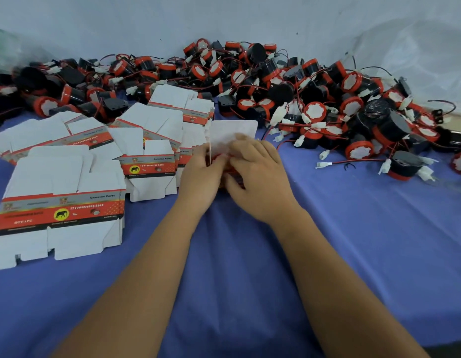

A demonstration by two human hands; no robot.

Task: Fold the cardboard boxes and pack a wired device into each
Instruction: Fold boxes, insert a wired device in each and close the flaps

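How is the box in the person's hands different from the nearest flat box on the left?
The box in the hands is being worked by the left hand and right hand, with a white flap standing up; the nearest flat box lies untouched and unfolded on the blue cloth. The held one is mostly hidden and blurred; the flat one shows its printed band fully. Both are white card with red print.

Open blue cloth (353,241) is found from three through nine o'clock, where passage is unhindered. From nine to eleven o'clock the way is blocked by stacks of flat cartons (61,202). From twelve to three o'clock it is barred by a heap of wired devices (314,99).
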